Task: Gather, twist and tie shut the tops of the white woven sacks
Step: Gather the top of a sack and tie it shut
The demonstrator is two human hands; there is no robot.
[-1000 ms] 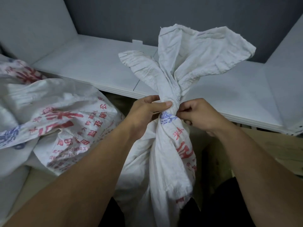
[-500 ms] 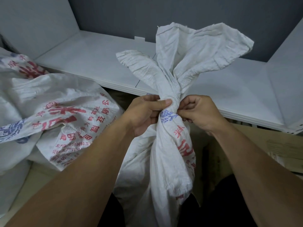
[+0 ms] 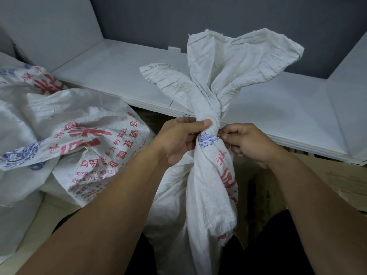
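At centre, the crinkled white woven sack [image 3: 210, 187] narrows to a twisted neck [image 3: 208, 121]. The left hand [image 3: 178, 141] holds it in a curled grip, and the right hand [image 3: 252, 143] pinches its side, lower fingers hidden.

Crinkly matt woven plastic sack [image 3: 210, 187], smooth matt white shelf [image 3: 123, 76].

**White shelf against a grey wall**

A long white shelf [image 3: 111, 72] runs across the back, under a dark grey wall [image 3: 198, 20]. A white panel [image 3: 49, 26] stands upright at its left end and another white panel [image 3: 349, 82] slopes up at its right end. A small white tab [image 3: 174, 49] sticks up where the shelf meets the wall. A short blue pen line [image 3: 171, 104] marks the shelf near its front edge. Below the shelf on the right lies flat brown cardboard [image 3: 327, 175].
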